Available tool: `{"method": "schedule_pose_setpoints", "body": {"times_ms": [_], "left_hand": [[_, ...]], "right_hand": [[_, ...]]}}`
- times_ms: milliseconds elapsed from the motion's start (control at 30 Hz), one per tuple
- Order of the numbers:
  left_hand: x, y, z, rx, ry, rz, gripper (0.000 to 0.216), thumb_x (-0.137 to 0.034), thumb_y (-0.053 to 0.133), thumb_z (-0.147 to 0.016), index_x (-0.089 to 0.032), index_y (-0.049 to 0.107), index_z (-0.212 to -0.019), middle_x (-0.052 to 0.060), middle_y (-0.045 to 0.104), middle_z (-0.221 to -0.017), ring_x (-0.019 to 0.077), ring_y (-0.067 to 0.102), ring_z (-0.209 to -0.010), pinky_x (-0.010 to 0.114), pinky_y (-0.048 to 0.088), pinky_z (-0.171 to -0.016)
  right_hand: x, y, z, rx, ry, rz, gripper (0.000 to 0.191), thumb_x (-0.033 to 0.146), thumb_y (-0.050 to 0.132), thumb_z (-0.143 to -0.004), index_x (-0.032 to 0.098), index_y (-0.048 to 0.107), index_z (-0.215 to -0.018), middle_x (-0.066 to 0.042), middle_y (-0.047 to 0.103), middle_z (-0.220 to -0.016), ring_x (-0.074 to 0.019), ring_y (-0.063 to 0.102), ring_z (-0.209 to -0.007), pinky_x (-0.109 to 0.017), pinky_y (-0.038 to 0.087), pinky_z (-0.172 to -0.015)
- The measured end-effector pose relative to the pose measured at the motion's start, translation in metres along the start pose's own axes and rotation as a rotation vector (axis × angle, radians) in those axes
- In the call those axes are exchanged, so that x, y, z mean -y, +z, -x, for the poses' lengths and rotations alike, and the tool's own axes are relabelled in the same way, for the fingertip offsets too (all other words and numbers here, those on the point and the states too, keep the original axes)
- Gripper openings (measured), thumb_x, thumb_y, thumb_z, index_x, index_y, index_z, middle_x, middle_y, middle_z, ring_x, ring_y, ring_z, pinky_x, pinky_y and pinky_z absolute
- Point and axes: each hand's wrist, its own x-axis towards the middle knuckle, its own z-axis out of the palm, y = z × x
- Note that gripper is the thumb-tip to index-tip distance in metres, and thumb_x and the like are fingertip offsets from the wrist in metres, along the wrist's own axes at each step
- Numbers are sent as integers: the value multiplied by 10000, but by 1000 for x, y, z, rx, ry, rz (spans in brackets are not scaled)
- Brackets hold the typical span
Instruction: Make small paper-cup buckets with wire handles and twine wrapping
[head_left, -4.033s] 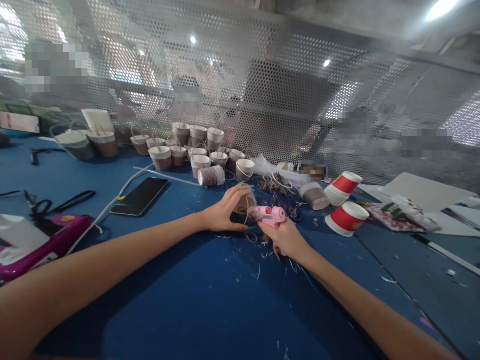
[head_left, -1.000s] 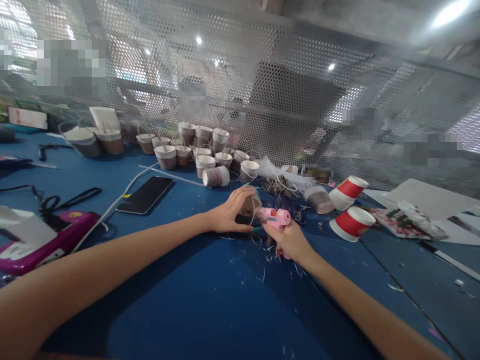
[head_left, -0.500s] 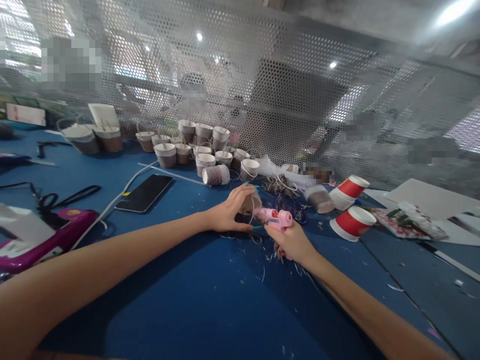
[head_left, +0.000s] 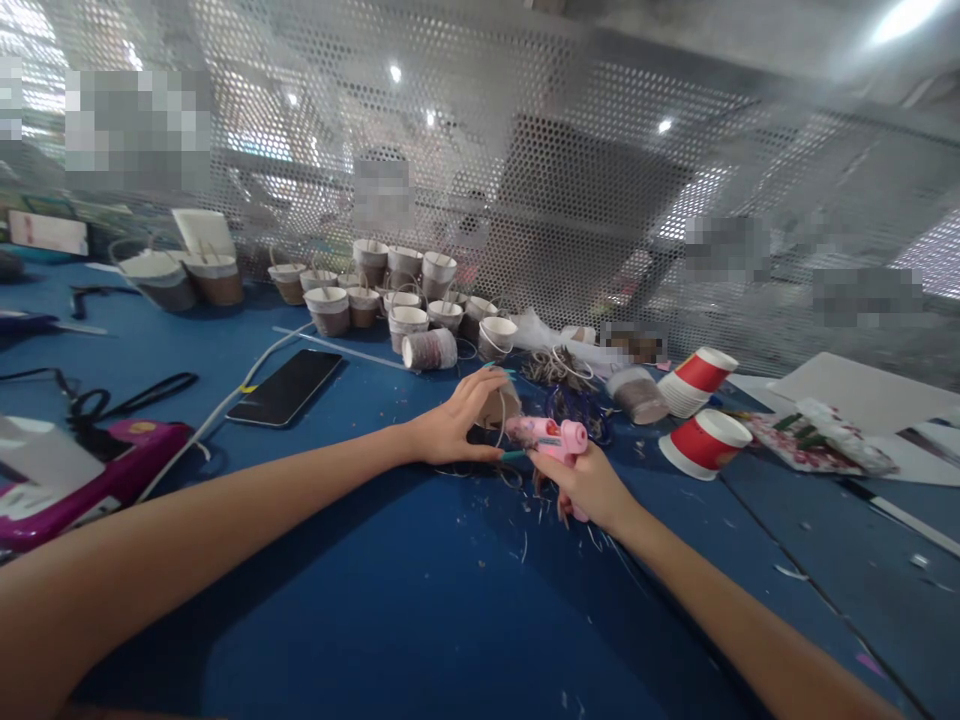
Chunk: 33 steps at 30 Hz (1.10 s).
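In the middle of the blue table, my left hand [head_left: 455, 420] is curved around a small brown paper cup [head_left: 495, 408] with a pale cord handle, fingers over its far side and thumb near me. My right hand [head_left: 589, 480] is wrapped around the grip of a pink glue gun [head_left: 551, 436]. Its nozzle end points left and meets the cup or its cord; the exact tip is hard to make out. A heap of cord pieces [head_left: 556, 368] lies just beyond the gun, and thin glue strands are scattered below it.
Several wrapped cups with handles [head_left: 409, 325] stand at the back, and one lies on its side [head_left: 430, 349]. A black phone [head_left: 285, 387], a white cable and a magenta device [head_left: 90, 480] are on the left. Red and white paper cups [head_left: 706, 443] lie right, near a knife [head_left: 900, 515].
Little differs. The left fingers and the glue gun shift very slightly at the cup, and the view moves a touch. Both holds stay the same.
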Motion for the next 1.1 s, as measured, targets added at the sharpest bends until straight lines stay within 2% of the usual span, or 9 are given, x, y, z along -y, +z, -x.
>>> {"method": "schedule_pose_setpoints", "body": {"times_ms": [200, 300, 400, 533, 733, 833, 933, 1033, 1100], "left_hand": [[-2, -1, 0, -14, -2, -24, 896, -543, 662, -745, -211, 178, -1423, 193, 274, -1455, 357, 201, -1400, 598, 243, -1126], [-3, -1, 0, -19, 5, -40, 888, -546, 669, -739, -221, 193, -1415, 184, 290, -1450, 346, 222, -1393, 587, 249, -1128], [-4, -2, -1, -22, -4, -47, 894, -560, 671, -731, -218, 200, -1409, 191, 295, -1442, 346, 233, -1386, 586, 272, -1115], [-3, 0, -2, -37, -5, -51, 911, -600, 662, -714, -231, 209, -1413, 189, 306, -1434, 351, 259, -1369, 592, 284, -1101], [2, -2, -3, 26, 12, -95, 1127, -711, 680, -580, -258, 154, -1468, 187, 289, -1469, 406, 279, -1309, 635, 276, -1060], [8, -12, -2, 122, 12, -93, 1207, -673, 727, -563, -281, 60, -1489, 161, 253, -1509, 397, 310, -1273, 623, 294, -1045], [14, -26, -1, 170, -13, -56, 1168, -594, 740, -622, -270, 32, -1493, 146, 253, -1517, 369, 333, -1259, 592, 317, -1047], [20, -38, 0, 231, 7, -18, 922, -468, 633, -774, -298, 77, -1491, 97, 182, -1555, 368, 264, -1325, 597, 260, -1081], [22, -44, -2, 297, 22, -12, 834, -380, 564, -812, -327, 78, -1487, 59, 137, -1572, 380, 223, -1353, 615, 232, -1082]], "right_hand": [[10, -30, 6, -58, -208, 273, 250, 360, 536, -750, 215, 452, -564, 30, 478, -422, -125, 486, -385, -237, 374, -392], [23, -51, 16, -118, -161, 688, 202, 292, 520, -743, 214, 448, -572, -16, 544, -503, -158, 524, -438, -261, 349, -412], [23, -62, 24, -338, -25, 1094, 158, 296, 565, -734, 198, 492, -635, -88, 588, -591, -219, 573, -493, -286, 325, -406], [-1, -64, 22, -468, -58, 1288, 287, 383, 678, -696, 147, 539, -782, -174, 608, -720, -290, 625, -562, -316, 378, -415], [-20, -70, 13, -401, -107, 1165, 423, 374, 777, -658, 80, 561, -872, -275, 594, -848, -387, 640, -757, -421, 467, -594], [-9, -71, 13, -494, -167, 1140, 520, 544, 694, -700, 74, 556, -872, -306, 561, -897, -454, 589, -866, -492, 457, -646], [5, -59, 15, -508, -396, 965, 541, 655, 541, -775, 129, 527, -901, -230, 554, -950, -372, 562, -918, -468, 465, -721], [14, -33, 20, -264, -472, 660, 392, 573, 488, -861, 184, 513, -909, -105, 572, -929, -224, 566, -839, -342, 473, -706], [15, -15, 22, -133, -449, 569, 327, 520, 495, -877, 194, 520, -856, -67, 579, -890, -193, 557, -811, -319, 458, -702]]}}
